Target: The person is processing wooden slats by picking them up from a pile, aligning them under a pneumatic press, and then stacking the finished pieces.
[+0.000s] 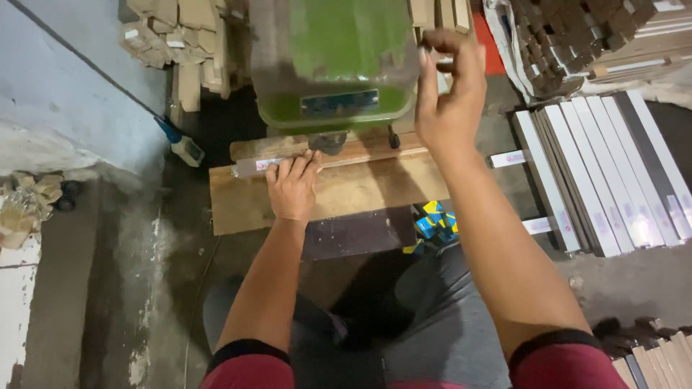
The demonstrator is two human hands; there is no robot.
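Left hand (292, 189) pressed flat on thin strip (254, 166), lying on wooden table (238, 205) under green machine (333, 61); right hand (450, 94) gripped lever (445, 63), partly blurred. Risk: left fingers near blade area, could be caught if strip slipped

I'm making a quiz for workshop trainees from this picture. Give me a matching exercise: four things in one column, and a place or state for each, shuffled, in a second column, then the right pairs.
Things:
1. left hand
2. right hand
3. green machine
4. white strips

Places or states:
A. laid side by side on the floor at the right
B. raised at the machine's right side, fingers curled
C. pressed flat on a narrow wooden piece on the wooden board
D. standing above the board, straight ahead

Pairs: 1-C, 2-B, 3-D, 4-A
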